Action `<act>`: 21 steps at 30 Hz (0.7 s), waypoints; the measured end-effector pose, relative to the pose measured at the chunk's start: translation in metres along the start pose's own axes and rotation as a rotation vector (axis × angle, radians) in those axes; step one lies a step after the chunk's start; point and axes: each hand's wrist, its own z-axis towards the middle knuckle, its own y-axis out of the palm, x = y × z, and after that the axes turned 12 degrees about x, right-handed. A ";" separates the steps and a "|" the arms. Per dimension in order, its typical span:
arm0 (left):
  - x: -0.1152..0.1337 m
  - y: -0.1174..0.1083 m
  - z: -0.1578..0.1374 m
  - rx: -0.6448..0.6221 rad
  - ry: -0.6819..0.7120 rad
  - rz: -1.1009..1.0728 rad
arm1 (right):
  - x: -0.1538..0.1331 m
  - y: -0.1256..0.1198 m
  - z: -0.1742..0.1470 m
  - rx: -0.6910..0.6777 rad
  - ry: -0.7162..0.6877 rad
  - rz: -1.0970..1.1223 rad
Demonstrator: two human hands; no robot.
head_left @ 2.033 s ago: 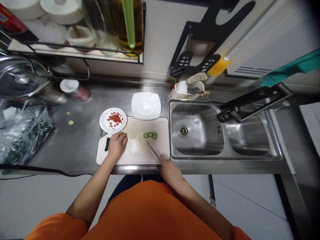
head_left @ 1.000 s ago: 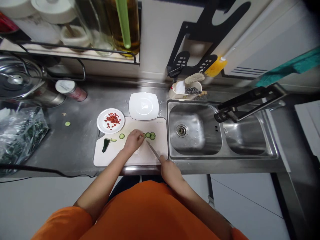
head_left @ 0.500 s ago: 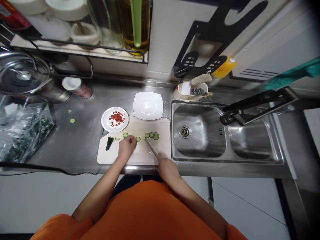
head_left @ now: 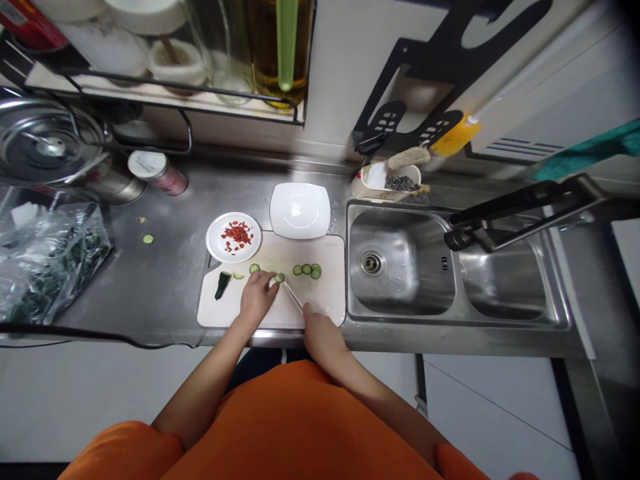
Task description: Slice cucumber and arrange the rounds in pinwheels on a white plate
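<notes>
The person's left hand (head_left: pixel 257 299), at the centre of the frame, pinches a cucumber slice (head_left: pixel 280 277) at its fingertips, and the right hand (head_left: pixel 323 337), lower and to the right, grips a knife (head_left: pixel 293 297) by its handle. Beneath both spreads the steel counter (head_left: pixel 165 280), with a double sink (head_left: pixel 403 293) filling its right side and a plastic bag of greens (head_left: pixel 60 267) at the left edge. The white chopping board (head_left: pixel 225 315) lies in the middle, under the hands. Behind it sits a square white plate (head_left: pixel 300 208); a round plate (head_left: pixel 214 241) of red pieces (head_left: pixel 237 233) overlaps its upper-left corner. The knife slants up and left to the held slice; whether its tip touches cannot be told. A dark green cucumber end (head_left: pixel 223 286) rests at the board's left, a short row of slices (head_left: pixel 307 269) right of centre, and one loose round (head_left: pixel 255 268) just above the left hand.
</notes>
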 end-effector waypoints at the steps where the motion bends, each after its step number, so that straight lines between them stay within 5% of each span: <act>1: 0.000 0.000 0.000 0.000 0.000 -0.004 | -0.001 0.000 0.000 -0.002 0.001 0.001; 21: -0.001 0.000 0.001 0.002 0.002 -0.003 | -0.008 0.003 0.004 -0.028 0.027 0.039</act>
